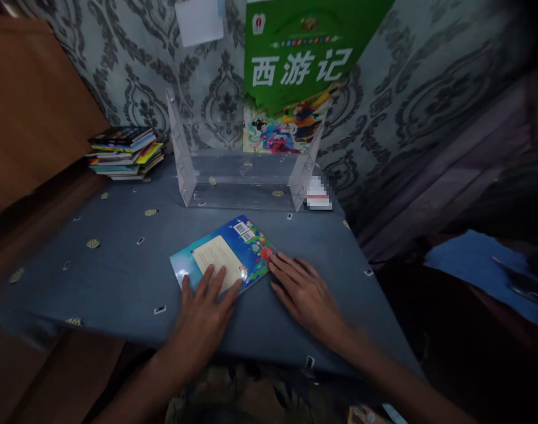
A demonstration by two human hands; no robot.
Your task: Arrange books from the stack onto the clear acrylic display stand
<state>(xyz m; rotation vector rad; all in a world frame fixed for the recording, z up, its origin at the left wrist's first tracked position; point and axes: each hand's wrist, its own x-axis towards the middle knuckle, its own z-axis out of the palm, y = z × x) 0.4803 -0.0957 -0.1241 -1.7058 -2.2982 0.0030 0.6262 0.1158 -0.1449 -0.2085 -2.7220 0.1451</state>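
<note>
Both sets of fingers are open and pinch nothing. Those of the left hand (202, 318) lie spread and flat, fingers (216, 281) pressing on the near corner of a thin picture book (236, 242). That flat press seems meant to pin so light a book against the cloth so it cannot slide. The right hand (306, 294) rests palm down on the desk (114, 277) just beside the book. Its fingers (281, 268) are loosely fanned and their tips touch the book's right edge, apparently steadying it from that side.

The book lies in the middle of the desk, turned askew, with its back cover and barcode labels facing up.

Behind it, well apart, a clear acrylic stand (181, 159) sits against the wall. A tall green book (295, 65) stands upright at the stand's right end, leaning back on the patterned wallpaper, and the side panel appears to keep it from tipping. At the desk's far left corner a stack of books (125, 153) lies flat, near the stand but not touching it. A pale sheet of paper (199, 20) is fixed to the wall above.
</note>
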